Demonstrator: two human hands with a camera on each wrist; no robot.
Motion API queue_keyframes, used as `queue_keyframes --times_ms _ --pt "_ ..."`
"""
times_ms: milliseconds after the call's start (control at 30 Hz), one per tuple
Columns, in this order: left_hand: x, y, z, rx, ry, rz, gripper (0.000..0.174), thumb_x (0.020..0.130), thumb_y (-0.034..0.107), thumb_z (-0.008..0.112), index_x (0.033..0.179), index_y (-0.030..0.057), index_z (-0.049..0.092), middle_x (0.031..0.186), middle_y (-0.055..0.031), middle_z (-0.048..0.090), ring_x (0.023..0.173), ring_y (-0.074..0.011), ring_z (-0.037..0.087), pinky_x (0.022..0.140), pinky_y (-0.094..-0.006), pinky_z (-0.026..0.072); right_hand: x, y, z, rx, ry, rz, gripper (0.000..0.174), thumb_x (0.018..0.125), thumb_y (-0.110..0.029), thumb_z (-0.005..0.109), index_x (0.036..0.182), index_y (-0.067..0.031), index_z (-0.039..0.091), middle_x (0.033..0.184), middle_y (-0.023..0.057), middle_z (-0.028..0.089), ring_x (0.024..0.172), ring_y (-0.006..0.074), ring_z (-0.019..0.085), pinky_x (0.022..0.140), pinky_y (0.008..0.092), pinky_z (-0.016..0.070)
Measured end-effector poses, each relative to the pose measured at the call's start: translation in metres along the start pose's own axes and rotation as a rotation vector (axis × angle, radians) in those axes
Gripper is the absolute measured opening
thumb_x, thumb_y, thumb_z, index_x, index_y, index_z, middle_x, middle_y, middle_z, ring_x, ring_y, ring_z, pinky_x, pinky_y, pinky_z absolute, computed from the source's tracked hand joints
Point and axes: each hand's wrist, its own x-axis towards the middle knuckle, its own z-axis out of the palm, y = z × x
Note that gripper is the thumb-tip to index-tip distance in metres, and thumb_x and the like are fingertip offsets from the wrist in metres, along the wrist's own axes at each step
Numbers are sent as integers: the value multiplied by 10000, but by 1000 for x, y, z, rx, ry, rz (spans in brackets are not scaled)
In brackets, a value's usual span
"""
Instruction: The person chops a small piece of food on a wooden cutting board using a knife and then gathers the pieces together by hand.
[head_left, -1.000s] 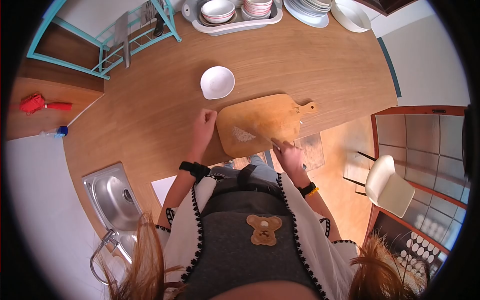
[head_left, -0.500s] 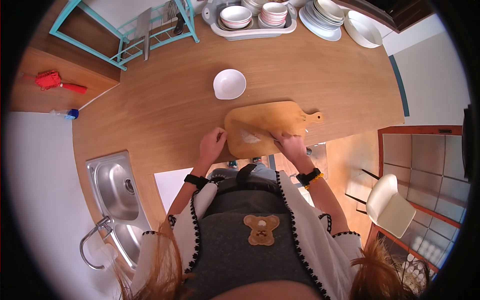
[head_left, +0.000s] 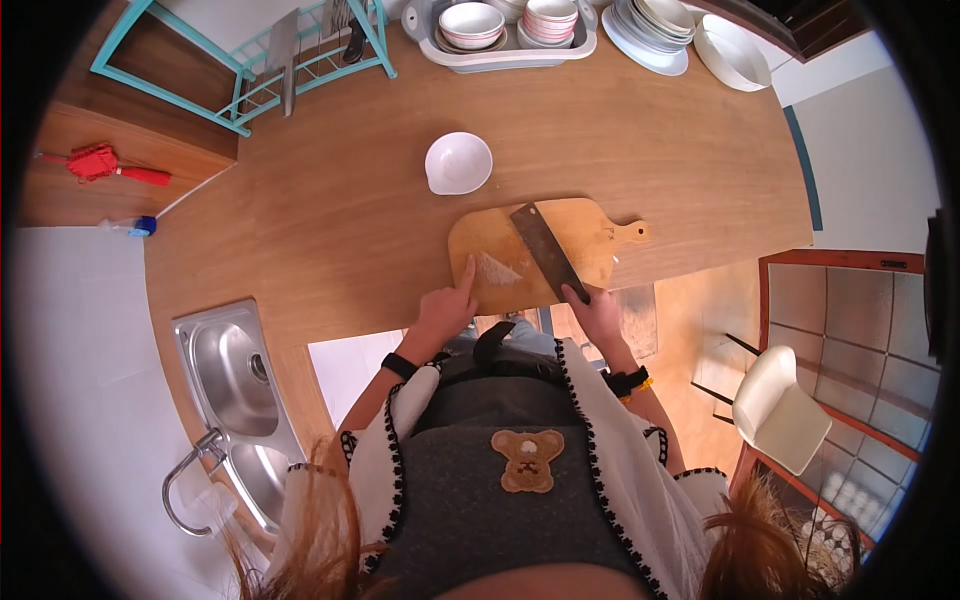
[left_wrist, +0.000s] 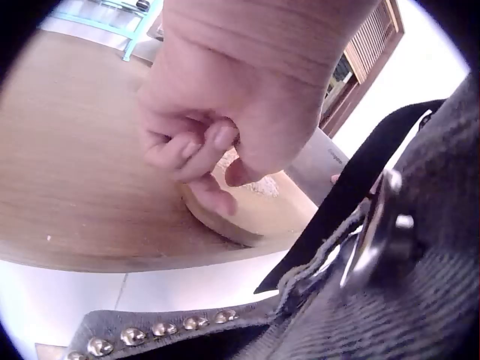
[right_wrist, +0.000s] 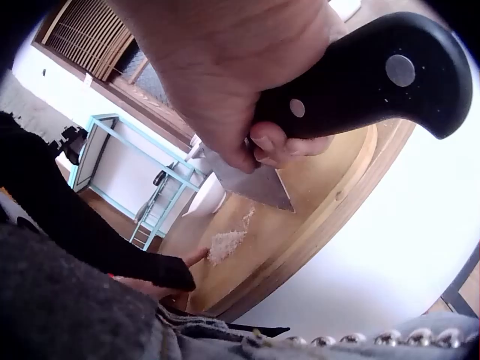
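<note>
A wooden cutting board (head_left: 585, 222) with a short handle lies at the counter's front edge. My right hand (head_left: 597, 318) grips the black handle (right_wrist: 367, 79) of a cleaver (head_left: 545, 248), whose wide blade slants across the board. To the left of the blade lies a small flat heap of pale, finely chopped bits (head_left: 497, 270). My left hand (head_left: 445, 308) is at the board's lower left, index finger straight with its tip right at the heap. Its other fingers curl in loosely and hold nothing, as the left wrist view shows.
A white bowl (head_left: 459, 163) with a small spout stands beyond the board. Bowls in a grey tray (head_left: 500, 60), stacked plates (head_left: 645, 50) and a teal rack (head_left: 245, 80) with knives line the back. At the left is a steel sink (head_left: 235, 370); a white chair (head_left: 780, 410) stands right.
My left hand has moved from beside the board's left edge to its lower left, index finger now out at the heap. The right hand has shifted slightly toward me, and the blade now shows broadside.
</note>
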Motion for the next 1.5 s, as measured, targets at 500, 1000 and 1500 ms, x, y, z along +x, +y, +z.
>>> queue_keyframes --times_ms 500,1000,1500 --pt "13 6 1 -84 -30 48 716 858 232 468 1470 146 107 675 -224 618 609 -423 595 614 -520 478 -10 15 13 53 128 52 256 878 -267 583 845 -15 615 685 200 617 640 372 611 539 433 462" --pt "8 20 6 46 -22 118 745 826 217 501 1449 38 134 661 -188 629 586 -375 613 549 -507 474 -16 -17 28 -167 -72 -162 183 892 -261 511 938 -102 591 691 182 628 642 375 616 555 481 481" --pt "7 17 15 225 23 161 863 776 174 570 1483 173 76 632 -156 629 539 -330 616 481 -465 467 -18 -17 33 -148 -71 -125 184 886 -269 515 934 -110 596 708 178 632 666 377 617 582 479 480"
